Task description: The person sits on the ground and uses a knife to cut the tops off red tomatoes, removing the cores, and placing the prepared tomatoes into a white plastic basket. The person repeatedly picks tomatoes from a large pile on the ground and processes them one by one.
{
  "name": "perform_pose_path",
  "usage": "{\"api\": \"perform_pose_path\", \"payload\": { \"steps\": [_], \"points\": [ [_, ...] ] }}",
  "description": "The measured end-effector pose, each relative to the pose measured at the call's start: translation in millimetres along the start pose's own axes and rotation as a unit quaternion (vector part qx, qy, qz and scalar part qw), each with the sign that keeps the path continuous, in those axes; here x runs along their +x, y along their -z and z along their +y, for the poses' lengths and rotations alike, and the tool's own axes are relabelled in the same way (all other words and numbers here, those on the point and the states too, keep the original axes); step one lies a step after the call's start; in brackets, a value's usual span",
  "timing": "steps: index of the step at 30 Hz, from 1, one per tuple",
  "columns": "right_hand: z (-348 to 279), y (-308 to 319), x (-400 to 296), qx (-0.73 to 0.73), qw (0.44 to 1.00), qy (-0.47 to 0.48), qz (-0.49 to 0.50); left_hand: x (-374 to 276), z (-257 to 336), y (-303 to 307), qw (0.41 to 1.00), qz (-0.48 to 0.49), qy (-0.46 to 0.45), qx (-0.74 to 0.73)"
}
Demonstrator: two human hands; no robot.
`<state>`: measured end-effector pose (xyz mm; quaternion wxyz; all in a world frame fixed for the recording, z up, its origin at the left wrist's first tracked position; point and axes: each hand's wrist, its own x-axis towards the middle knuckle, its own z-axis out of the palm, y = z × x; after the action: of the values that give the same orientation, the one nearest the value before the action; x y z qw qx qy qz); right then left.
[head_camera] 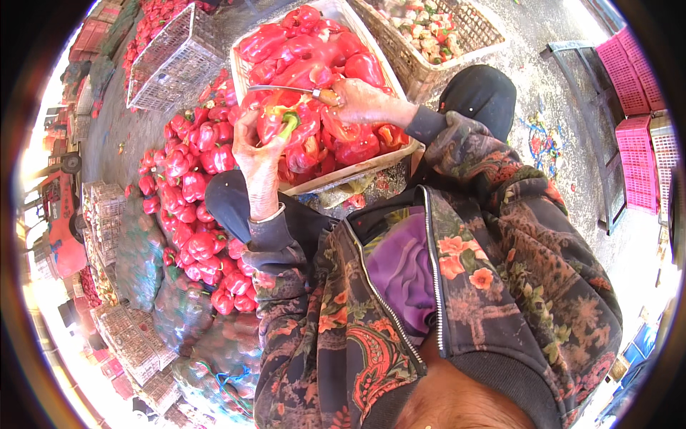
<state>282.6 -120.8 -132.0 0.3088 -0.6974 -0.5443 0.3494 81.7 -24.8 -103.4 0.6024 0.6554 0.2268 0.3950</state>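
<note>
My left hand [257, 145] grips a red bell pepper [307, 119] whose green stem and core [290, 124] face up, with yellowish flesh showing beside them. In my right hand [360, 102] is a knife with a wooden handle [328, 97]. Its thin, curved blade [284, 88] points left, just above the pepper. Both hands are over a pale plastic crate [343, 176] heaped with red peppers [321, 59], several of them cut open. The pepper's underside is hidden by my fingers.
To the left lies a pile of loose red peppers [198, 182], with filled mesh sacks [140, 252] beyond. A crate of pepper cores [423, 32] stands at the upper right, another crate [171, 64] at the upper left. A metal frame [595, 123] and pink crates [635, 161] are right.
</note>
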Motion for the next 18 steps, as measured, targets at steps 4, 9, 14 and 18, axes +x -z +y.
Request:
{"api": "perform_pose_path", "payload": {
  "steps": [4,9,14,18],
  "points": [
    [-16.8,30.5,-21.3,0.271,0.954,-0.077,-0.107,-7.6,0.3,11.8,0.974,0.055,0.131,-0.175],
    [-45.4,32.3,-43.3,0.273,0.957,0.008,0.098,-0.4,-24.5,9.8,0.987,0.110,0.105,-0.053],
    [-46.5,9.3,-17.8,-0.069,0.946,0.228,0.221,0.5,-9.2,-14.8,0.988,0.081,0.133,0.006],
    [-42.0,-6.6,-9.3,-0.008,0.934,0.248,0.258,3.4,9.1,-17.8,0.986,0.065,0.146,-0.051]
  ]
}}
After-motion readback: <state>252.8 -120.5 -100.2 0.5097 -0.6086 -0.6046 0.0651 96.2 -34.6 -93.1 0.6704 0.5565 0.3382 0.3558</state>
